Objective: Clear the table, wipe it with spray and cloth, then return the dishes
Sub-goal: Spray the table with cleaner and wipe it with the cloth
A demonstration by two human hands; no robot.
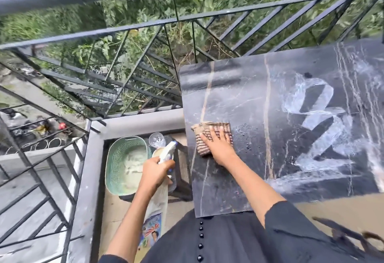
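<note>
On the dark grey marble tabletop with tan veins (239, 96), near its left edge, our right hand (219, 147) lies flat with straight, spread fingers, pressing down on a folded brown-and-cream striped cloth (216, 128). White, foamy streaks of spray (315, 117) loop across the right part of the surface, well apart from the cloth.

Off the table's left edge, our left hand (155, 172) is curled round the neck of a white plastic spray bottle with blue trim (167, 151). Its nozzle points away from us and its body hangs down below the hand.

Below and beyond the bottle, beside the table, we see a clear drinking glass (156, 139) and, just beside it, a pale cream round dish (157, 151) partly hidden by the bottle. To their left sits a mint-green perforated plastic basket (116, 159) with something pale inside, too blurred to tell. A dark metal railing (124, 32) edges the balcony, with green foliage (135, 13) beyond it.
</note>
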